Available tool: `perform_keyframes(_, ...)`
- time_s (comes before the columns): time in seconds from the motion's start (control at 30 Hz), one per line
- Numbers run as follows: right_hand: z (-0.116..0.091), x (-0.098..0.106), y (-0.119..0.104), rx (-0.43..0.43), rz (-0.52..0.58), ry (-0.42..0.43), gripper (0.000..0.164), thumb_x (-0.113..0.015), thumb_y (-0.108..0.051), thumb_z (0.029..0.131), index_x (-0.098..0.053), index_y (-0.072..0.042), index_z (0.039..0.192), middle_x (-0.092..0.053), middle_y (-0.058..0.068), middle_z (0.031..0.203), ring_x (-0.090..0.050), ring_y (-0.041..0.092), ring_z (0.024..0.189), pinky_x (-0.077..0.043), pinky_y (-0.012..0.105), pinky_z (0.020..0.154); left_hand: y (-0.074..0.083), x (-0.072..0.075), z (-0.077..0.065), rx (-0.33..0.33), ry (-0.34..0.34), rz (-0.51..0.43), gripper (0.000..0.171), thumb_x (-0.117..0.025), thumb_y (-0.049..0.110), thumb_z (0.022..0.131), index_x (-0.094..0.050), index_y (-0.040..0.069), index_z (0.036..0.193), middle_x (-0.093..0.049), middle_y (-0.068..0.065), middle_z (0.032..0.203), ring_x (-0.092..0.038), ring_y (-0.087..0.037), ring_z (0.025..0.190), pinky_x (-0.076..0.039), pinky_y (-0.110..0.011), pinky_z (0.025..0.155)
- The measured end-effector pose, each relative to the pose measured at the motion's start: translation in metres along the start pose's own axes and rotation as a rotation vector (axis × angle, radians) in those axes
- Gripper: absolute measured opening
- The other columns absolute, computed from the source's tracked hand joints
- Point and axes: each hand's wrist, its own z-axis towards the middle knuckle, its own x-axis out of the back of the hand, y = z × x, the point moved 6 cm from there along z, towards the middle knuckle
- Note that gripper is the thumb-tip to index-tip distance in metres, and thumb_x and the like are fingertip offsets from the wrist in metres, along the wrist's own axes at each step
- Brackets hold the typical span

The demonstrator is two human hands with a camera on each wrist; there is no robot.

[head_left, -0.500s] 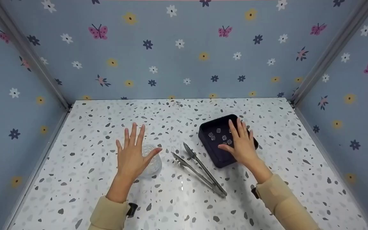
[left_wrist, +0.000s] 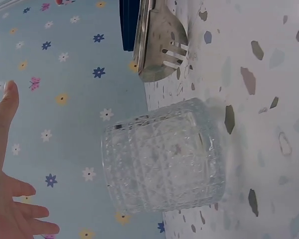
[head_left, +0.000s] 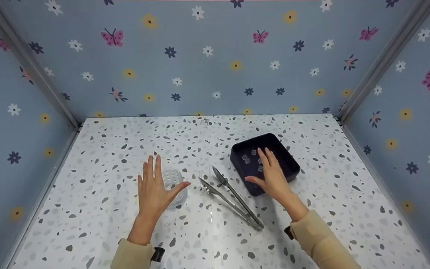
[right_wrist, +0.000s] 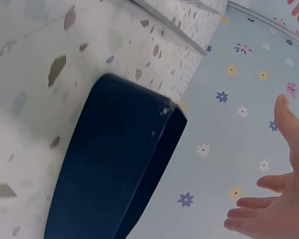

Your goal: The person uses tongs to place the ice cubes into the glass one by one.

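Note:
My left hand point(head_left: 152, 190) hovers with straight fingers and thumb spread out, just left of a clear patterned glass point(head_left: 174, 183). In the left wrist view the glass point(left_wrist: 162, 157) stands beside that hand, apart from it. My right hand point(head_left: 274, 179) hangs over the near side of a dark square tray point(head_left: 291, 170), fingers extended and thumb out to the left. Several small clear cubes point(head_left: 246, 158) lie in the tray; the hand hides part of its inside. Metal tongs point(head_left: 237, 205) lie between the two hands, their tips spread apart toward the back. Neither hand holds anything.
The speckled white tabletop point(head_left: 162, 134) is enclosed by a blue flowered back wall point(head_left: 200, 67) and side walls, with grey posts point(head_left: 39, 67) at the corners. In the left wrist view, the tong head point(left_wrist: 162, 45) appears just beyond the glass.
Both hands have drawn back a little toward me, the right one also leftward, uncovering more of the tray. Their fingers are closer together. The glass, tongs and tray stay in place.

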Motion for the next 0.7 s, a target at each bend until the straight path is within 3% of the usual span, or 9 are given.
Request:
perform_keyframes(0.13, -0.004, -0.009, -0.006, 0.019, 0.072, 0.042, 0.086, -0.069, -0.038, 0.072, -0.027, -0.002, 0.137, -0.023, 0.023, 0.139, -0.022, 0.039, 0.126, -0.029, 0.050, 0.098, -0.005, -0.004, -0.006, -0.004, 0.079, -0.020, 0.111, -0.064, 0.067, 0.059, -0.023, 0.000, 0.138, -0.023, -0.019, 0.140, -0.020, -0.039, 0.127, -0.022, -0.061, 0.095)
perform_keyframes(0.43, -0.013, -0.032, -0.026, 0.130, 0.147, 0.090, 0.083, -0.071, -0.033, 0.072, -0.030, 0.003, 0.134, -0.031, 0.021, 0.134, -0.031, 0.034, 0.123, -0.030, 0.043, 0.099, -0.021, -0.018, -0.017, 0.036, 0.217, -0.091, 0.105, -0.072, 0.056, 0.059, -0.031, -0.006, 0.133, -0.033, -0.025, 0.133, -0.032, -0.038, 0.121, -0.031, -0.054, 0.092)
perform_keyframes(0.7, -0.024, -0.057, -0.037, 0.144, 0.154, 0.038, 0.082, -0.071, -0.033, 0.072, -0.029, 0.004, 0.133, -0.035, 0.022, 0.131, -0.037, 0.032, 0.118, -0.034, 0.041, 0.097, -0.033, -0.033, -0.027, 0.139, 0.292, -0.208, 0.109, -0.075, 0.053, 0.056, -0.024, -0.001, 0.136, -0.032, -0.020, 0.134, -0.033, -0.035, 0.120, -0.036, -0.055, 0.086)
